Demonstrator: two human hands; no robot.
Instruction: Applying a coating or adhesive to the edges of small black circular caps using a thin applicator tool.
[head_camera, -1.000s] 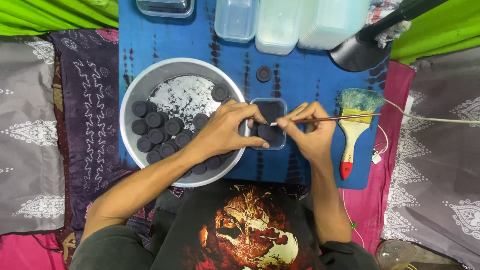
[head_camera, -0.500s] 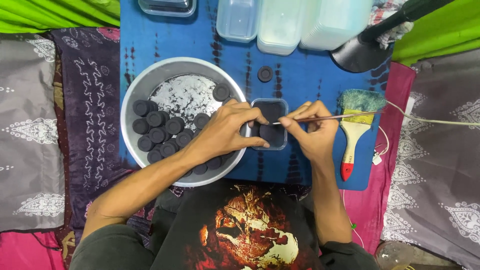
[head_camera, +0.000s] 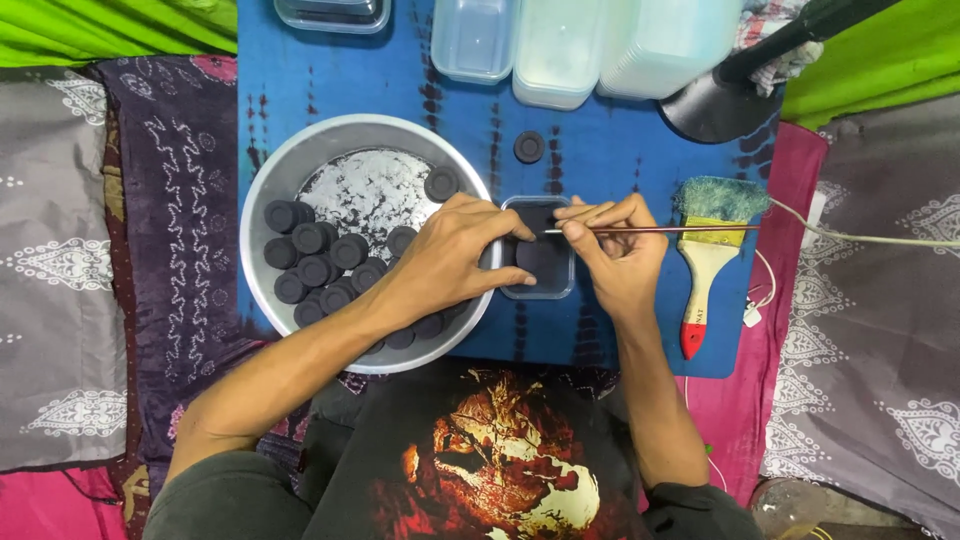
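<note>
A small dark square tray (head_camera: 542, 262) lies on the blue board (head_camera: 600, 160). My left hand (head_camera: 450, 255) grips the tray's left side, fingers curled over its near and far edges. My right hand (head_camera: 615, 250) pinches a thin stick-like tool (head_camera: 670, 230) that lies horizontally, its tip over the tray's upper part. To the left, a round metal bowl (head_camera: 280, 170) holds several black round discs (head_camera: 320, 265); my left wrist crosses its right rim. One black disc (head_camera: 529, 147) lies alone on the board above the tray.
A paintbrush (head_camera: 706, 255) with a red-tipped handle lies right of my right hand. Clear plastic boxes (head_camera: 560, 45) line the board's far edge. A black lamp base (head_camera: 715, 105) stands at upper right, with a white cable (head_camera: 860, 237) running right. Patterned cloths surround the board.
Both hands stay on the tray. The tip of the thin tool has shifted slightly over the tray between frames.
</note>
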